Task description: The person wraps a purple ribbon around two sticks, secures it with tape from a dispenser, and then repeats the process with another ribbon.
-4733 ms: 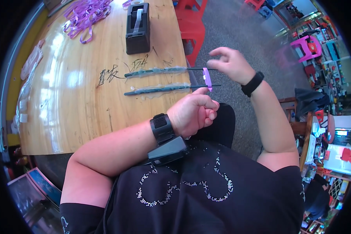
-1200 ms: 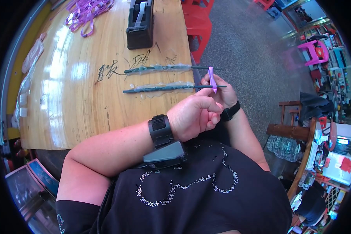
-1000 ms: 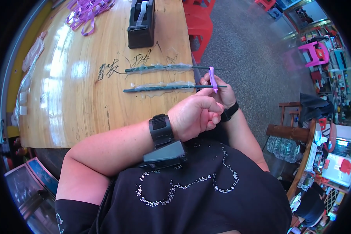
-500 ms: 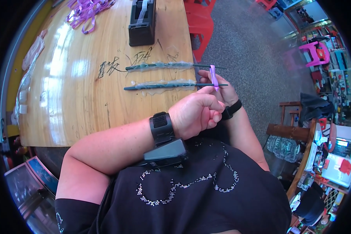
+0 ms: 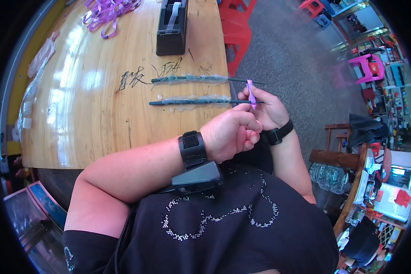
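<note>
Left hand (image 5: pixel 230 134) curled, right hand (image 5: pixel 273 111) just beside it, fingers bent at the purple ribbon (image 5: pixel 250 92); can't tell whether either grips it. Ribbon spans two dark rods (image 5: pixel 156 103), past the edge of the table (image 5: pixel 100 114). Tape dispenser (image 5: pixel 171 43) stands beyond.

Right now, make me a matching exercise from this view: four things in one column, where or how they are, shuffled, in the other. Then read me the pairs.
Things:
1. purple strip
2. tape dispenser
3. ribbon pile
4. pink stool

Places and states:
A. heaped on the table
B. off the table, toward the picture's right
C. across both dark rods
D. black, standing on the table

Pairs: 1-C, 2-D, 3-A, 4-B.
</note>
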A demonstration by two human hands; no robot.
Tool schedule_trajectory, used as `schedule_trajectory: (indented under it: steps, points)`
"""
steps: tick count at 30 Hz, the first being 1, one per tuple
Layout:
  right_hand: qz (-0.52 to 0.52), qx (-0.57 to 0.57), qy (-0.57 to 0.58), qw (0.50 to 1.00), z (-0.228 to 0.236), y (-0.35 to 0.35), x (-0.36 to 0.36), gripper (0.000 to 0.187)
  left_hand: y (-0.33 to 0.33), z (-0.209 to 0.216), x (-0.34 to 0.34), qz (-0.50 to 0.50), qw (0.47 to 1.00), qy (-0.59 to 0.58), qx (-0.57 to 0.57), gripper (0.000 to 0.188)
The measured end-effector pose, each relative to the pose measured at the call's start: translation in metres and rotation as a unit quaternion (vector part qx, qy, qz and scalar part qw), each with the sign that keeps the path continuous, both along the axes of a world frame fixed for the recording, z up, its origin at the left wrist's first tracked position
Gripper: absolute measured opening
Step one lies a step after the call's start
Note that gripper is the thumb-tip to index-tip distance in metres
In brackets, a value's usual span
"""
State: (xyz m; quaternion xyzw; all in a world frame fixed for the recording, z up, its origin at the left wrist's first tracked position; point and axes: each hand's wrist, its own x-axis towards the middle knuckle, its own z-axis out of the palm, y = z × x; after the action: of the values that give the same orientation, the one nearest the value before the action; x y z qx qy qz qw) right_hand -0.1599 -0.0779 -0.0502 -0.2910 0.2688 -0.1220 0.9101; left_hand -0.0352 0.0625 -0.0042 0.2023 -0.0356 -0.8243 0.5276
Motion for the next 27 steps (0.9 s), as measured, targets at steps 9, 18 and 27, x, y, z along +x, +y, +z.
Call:
schedule_trajectory:
  steps: [9,18,27]
  points:
    - [-0.013,-0.016,0.015,1.0,0.017,0.001,0.006,0.021,0.0,0.008,-0.003,0.014,1.0,-0.022,0.014,0.032]
    - [-0.103,-0.091,-0.005,0.991,0.001,-0.013,-0.027,0.019,0.001,0.005,0.002,-0.024,0.998,-0.051,-0.034,0.044]
    - [-0.084,-0.133,0.151,0.976,-0.067,0.008,-0.052,0.034,-0.016,0.009,0.021,0.086,0.975,-0.146,-0.144,0.022]
